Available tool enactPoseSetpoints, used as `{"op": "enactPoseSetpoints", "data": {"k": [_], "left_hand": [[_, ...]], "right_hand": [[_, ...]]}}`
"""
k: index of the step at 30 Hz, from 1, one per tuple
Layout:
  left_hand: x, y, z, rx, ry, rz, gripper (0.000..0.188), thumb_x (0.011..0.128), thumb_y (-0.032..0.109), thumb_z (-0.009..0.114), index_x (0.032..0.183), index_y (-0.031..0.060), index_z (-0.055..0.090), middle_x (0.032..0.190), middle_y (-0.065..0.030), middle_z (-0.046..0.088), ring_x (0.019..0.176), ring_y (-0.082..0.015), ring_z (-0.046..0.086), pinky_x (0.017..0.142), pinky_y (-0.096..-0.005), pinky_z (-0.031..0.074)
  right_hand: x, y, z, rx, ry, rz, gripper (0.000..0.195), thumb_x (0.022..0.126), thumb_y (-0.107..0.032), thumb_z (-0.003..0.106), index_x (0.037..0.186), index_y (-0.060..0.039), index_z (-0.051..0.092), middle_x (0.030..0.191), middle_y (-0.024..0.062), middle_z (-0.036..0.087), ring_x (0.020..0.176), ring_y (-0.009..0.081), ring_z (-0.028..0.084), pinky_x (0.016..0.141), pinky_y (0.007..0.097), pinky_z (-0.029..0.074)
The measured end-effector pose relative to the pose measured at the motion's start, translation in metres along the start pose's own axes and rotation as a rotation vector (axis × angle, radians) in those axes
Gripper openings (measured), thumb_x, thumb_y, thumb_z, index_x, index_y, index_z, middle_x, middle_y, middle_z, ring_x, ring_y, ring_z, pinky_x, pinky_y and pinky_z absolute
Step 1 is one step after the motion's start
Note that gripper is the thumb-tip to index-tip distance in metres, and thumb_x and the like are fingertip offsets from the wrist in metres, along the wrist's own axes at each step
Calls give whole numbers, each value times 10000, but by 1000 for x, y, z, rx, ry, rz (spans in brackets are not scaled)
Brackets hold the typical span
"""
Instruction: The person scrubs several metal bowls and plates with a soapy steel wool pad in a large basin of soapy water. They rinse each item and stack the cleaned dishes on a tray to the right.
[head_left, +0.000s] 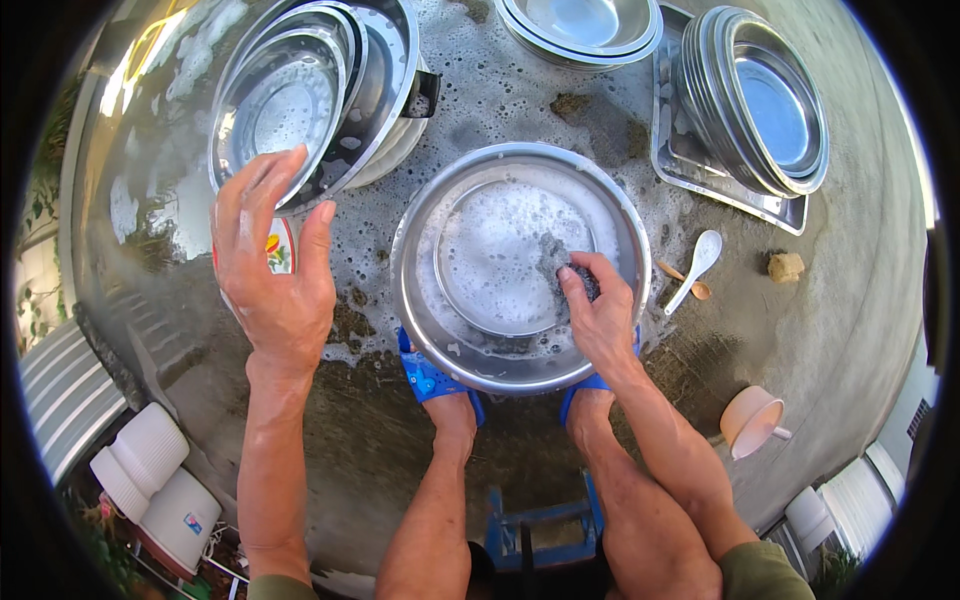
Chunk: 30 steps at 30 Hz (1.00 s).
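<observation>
A round metal basin (517, 375) stands on the wet floor between my feet, its inside covered with white suds. My right hand (606, 311) grips a dark grey scouring pad (581, 283) against the suds at the basin's right side. Raised on the left, my left hand (277, 240) holds nothing; its fingers are apart. Behind that hand, metal bowls (281, 105) lean inside a larger metal pan (386, 82) with a black handle. A plate with a red rim and flower print (280, 247) shows partly past my palm.
Tilted metal bowls (776, 112) are stacked on a rectangular metal tray (787, 214). More metal bowls (585, 26) sit at the top. A white spoon (702, 262) crosses a wooden spoon (700, 290); a tan sponge piece (785, 268) and a pink dipper (750, 421) lie to the right.
</observation>
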<state>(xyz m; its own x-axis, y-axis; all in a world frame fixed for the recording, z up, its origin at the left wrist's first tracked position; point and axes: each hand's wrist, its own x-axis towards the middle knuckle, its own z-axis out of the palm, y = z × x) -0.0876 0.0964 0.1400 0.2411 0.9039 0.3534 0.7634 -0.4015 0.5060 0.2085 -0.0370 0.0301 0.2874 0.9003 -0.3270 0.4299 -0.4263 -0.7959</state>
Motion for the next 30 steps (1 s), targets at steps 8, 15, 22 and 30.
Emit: {"op": "enactPoseSetpoints", "data": {"k": [8, 15, 22, 30], "left_hand": [[-116, 31, 120, 11, -364, -416, 578, 931, 12, 712, 1462, -56, 492, 1316, -315, 660, 1249, -484, 638, 982, -500, 543], [-78, 20, 138, 59, -576, -433, 165, 912, 35, 669, 1011, -85, 613, 1045, -327, 707, 978, -528, 704, 851, -580, 558], [-95, 17, 117, -281, -554, -747, 132, 813, 14, 669, 855, -4, 545, 718, -98, 561, 671, -186, 547, 647, -379, 466], [-88, 58, 107, -465, -345, -712, 160, 808, -5, 650, 953, -37, 588, 779, -194, 630, 660, -331, 606, 694, -439, 507]], "right_hand": [[22, 2, 14, -259, 6, -379, 407, 917, -130, 779, 1285, -21, 645, 1217, 170, 670, 1111, 396, 639, 921, 465, 544], [29, 18, 47, -380, -186, -531, 622, 737, -35, 824, 1319, -36, 604, 1238, 148, 576, 1147, 396, 564, 955, 485, 528], [47, 5, 24, 702, -371, 428, 350, 954, -149, 820, 1244, 8, 705, 1123, 67, 743, 1083, 132, 665, 966, 306, 534], [36, -61, 6, 137, -248, -657, 591, 798, 21, 809, 1365, -34, 652, 1330, 157, 645, 1219, 310, 634, 1044, 425, 498]]}}
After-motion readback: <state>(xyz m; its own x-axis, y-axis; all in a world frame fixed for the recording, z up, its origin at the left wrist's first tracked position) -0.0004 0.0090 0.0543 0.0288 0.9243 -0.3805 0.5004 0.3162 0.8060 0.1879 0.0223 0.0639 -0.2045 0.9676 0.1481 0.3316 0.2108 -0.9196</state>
